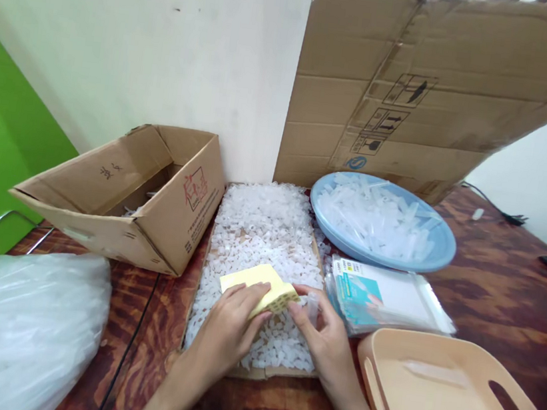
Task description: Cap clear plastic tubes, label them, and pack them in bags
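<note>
A pale yellow block or folded sheet (256, 278), with dark marks along its near right edge, is held above a cardboard tray (272, 371) covered with small white translucent pieces (257, 250). My left hand (233, 321) is closed round the yellow item, fingers over its top and thumb at its near side. At its right end, my right hand (323, 339) pinches with thumb and fingers, a clear crumpled plastic piece (309, 306) between them. What exactly the plastic is cannot be made out.
An open cardboard box (164, 231) stands left, a filled clear bag (20, 326) nearer. Right are a blue basin (378, 252) of clear pieces, plastic packets (392, 298) and a peach bin (439, 402) holding one clear piece. Large cardboard (338, 92) leans behind.
</note>
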The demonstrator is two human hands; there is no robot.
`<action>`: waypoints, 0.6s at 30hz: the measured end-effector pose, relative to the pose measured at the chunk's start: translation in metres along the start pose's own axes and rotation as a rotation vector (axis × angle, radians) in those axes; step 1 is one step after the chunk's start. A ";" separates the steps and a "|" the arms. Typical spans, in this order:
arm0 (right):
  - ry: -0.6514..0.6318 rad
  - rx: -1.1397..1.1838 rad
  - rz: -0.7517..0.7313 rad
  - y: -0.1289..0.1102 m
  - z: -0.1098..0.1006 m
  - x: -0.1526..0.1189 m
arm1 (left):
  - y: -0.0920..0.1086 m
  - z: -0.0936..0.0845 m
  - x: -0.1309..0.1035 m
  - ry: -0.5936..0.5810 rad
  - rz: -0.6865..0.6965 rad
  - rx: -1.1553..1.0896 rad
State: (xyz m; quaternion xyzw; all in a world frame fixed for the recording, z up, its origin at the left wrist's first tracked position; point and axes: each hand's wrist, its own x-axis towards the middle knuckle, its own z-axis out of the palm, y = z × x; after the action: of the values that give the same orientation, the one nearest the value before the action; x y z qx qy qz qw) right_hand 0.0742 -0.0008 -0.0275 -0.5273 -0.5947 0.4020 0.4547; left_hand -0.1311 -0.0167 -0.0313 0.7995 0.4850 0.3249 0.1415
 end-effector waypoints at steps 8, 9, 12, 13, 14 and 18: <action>-0.068 0.109 0.075 -0.013 0.008 -0.007 | 0.012 -0.009 0.003 0.091 0.114 -0.015; -0.089 0.117 0.070 -0.014 0.009 -0.008 | 0.014 -0.009 0.003 0.130 0.122 -0.072; -0.127 0.134 0.054 -0.015 0.011 -0.011 | 0.020 -0.008 0.003 0.219 0.087 -0.217; -0.128 0.136 0.052 -0.014 0.012 -0.012 | 0.021 -0.007 0.003 0.232 0.070 -0.249; -0.126 0.136 0.052 -0.014 0.013 -0.013 | 0.022 -0.007 0.003 0.238 0.056 -0.276; -0.116 0.106 0.013 -0.013 0.015 -0.015 | 0.022 -0.004 0.003 0.258 0.031 -0.288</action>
State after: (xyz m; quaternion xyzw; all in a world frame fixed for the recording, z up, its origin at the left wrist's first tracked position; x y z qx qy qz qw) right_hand 0.0573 -0.0174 -0.0208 -0.4823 -0.5944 0.4658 0.4440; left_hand -0.1175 -0.0254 -0.0150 0.7299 0.4354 0.4930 0.1860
